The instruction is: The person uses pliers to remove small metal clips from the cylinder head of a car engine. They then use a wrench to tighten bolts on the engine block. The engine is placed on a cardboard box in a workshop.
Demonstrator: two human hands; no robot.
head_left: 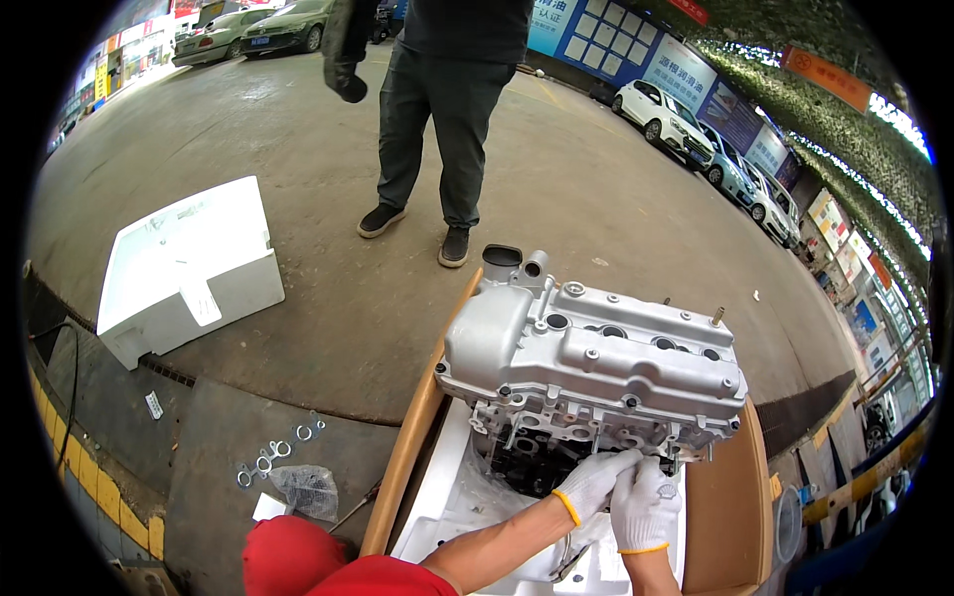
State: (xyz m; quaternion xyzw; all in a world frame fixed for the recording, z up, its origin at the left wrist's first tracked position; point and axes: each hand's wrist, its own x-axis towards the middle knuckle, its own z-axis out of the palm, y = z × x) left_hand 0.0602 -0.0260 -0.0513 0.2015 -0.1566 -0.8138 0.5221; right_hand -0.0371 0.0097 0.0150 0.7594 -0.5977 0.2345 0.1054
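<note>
A silver engine stands in an open cardboard box lined with white foam. Both my hands, in white knitted gloves with yellow cuffs, are at its near lower side, by the row of ports and studs under the cover. My left hand reaches in from the left with bent fingers. Beside it, almost touching, my right hand points upward, its fingers closed together against the engine's lower edge. Whatever is between the fingertips is hidden or too small to name.
A white foam block lies on the floor at left. Nearer are a metal gasket and a clear plastic bag. Another person stands beyond the engine. Parked cars line the far right; a clear container is at right.
</note>
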